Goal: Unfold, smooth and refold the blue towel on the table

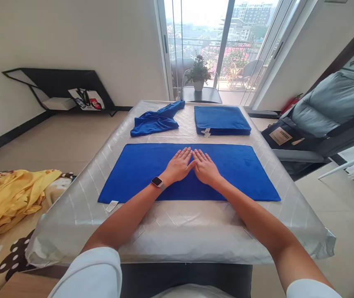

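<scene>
A blue towel [239, 174] lies spread flat across the table, with a white tag [111, 206] sticking out at its near left corner. Flat on the middle of it rests my left hand [179, 165], fingers stretched out, a watch [157, 181] on the wrist. Beside it my right hand [206, 167] also presses flat on the cloth, the thumbs and index fingers of both hands close together. Behind the towel, a crumpled blue towel [156, 120] sits at the left. A neat stack of folded blue towels [222, 120] with tags is at the right.
A silvery quilted cover [177, 231] drapes the table. Beyond the far edge, a potted plant [198, 74] stands on a chair [202, 96] before the glass door. A grey reclining chair [319, 120] is on the right, yellow fabric [18, 203] on the left.
</scene>
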`<state>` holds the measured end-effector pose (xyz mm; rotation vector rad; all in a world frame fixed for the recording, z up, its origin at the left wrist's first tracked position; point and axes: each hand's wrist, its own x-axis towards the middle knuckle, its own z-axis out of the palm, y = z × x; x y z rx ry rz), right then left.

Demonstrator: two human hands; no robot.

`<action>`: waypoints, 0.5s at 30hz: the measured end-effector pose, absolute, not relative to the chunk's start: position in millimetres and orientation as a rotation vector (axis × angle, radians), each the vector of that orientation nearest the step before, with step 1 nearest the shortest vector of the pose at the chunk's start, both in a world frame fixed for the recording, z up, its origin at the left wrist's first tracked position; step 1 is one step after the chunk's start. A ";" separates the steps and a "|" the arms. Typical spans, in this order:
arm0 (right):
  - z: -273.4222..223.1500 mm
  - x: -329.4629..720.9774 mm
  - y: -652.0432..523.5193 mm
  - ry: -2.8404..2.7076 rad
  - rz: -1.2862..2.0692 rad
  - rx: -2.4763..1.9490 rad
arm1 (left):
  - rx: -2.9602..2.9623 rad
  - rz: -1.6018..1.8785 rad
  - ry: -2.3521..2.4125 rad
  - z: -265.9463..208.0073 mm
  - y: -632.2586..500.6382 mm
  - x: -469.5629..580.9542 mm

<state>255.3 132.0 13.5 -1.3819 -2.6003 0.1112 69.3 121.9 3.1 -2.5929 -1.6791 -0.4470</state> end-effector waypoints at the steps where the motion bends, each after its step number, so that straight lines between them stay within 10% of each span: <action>1: 10.5 246.3 126.2 -2.633 0.146 -1.378 | -2.613 -0.412 -1.676 -1.7 119.1 76.0; 15: 4.9 240.2 126.7 -2.660 0.298 -1.502 | -2.625 -0.273 -1.806 -8.9 120.2 78.0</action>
